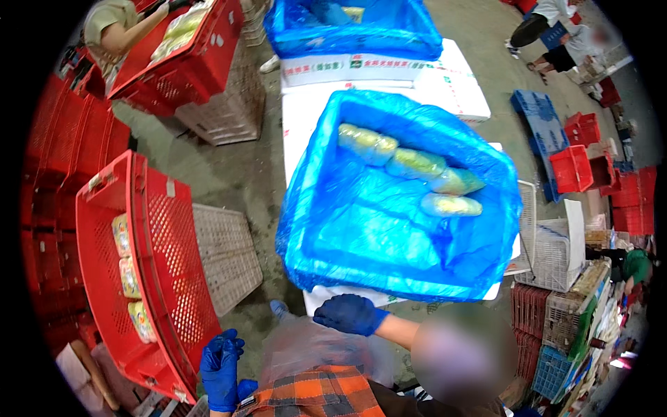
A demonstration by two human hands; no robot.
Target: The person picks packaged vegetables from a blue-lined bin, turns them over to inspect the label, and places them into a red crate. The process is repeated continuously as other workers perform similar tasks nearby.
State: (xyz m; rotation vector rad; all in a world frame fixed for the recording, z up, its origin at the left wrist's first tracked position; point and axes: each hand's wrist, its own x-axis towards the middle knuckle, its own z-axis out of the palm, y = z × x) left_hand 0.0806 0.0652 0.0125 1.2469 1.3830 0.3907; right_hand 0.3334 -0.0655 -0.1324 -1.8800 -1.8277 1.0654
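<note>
My left hand (223, 367), in a blue glove, is beside the near side of a red plastic crate (174, 250), its fingers partly curled; whether anything is in it I cannot tell. Several wrapped packs (129, 276) lie in that crate. My right hand (346, 314), in a dark blue glove, is just below the near rim of a box lined with blue plastic film (385, 284). Its fingers are bent, and I cannot tell if they hold anything. Inside the lined box, wrapped pale green-yellow vegetables (417, 162) form a slanting row along the far side, with another one (451, 205) nearer.
A second blue-lined box (359, 44) stands beyond on white printed cartons (375, 70). At the upper left a person (117, 36) reaches into another red crate (167, 86). White baskets (555, 255) and stacked crates stand at right; people are at the upper right.
</note>
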